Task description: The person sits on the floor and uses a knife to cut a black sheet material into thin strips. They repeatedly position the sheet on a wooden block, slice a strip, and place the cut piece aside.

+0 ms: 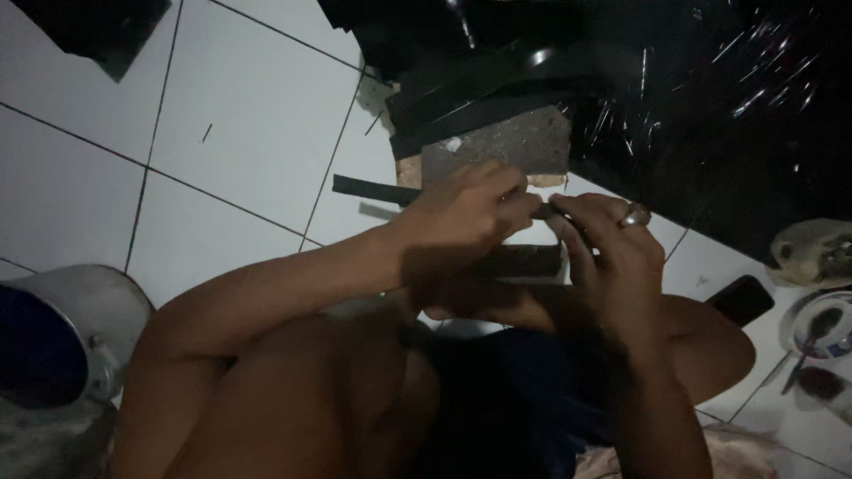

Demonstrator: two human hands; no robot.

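The scene is dimly lit, with the white floor tiles (248,124) rendered a dull grey and grain spread over the whole frame. Small glints are thrown off the black plastic sheet (737,98) at upper right, while the lap and forearms at the bottom are sunk in deep shadow. The hands are softened by slight blur, and little detail is kept in the dark areas.

1 dark phone (742,300), a black rounded rectangle with its screen unlit, lies on the floor at right; no packages or labels visible.
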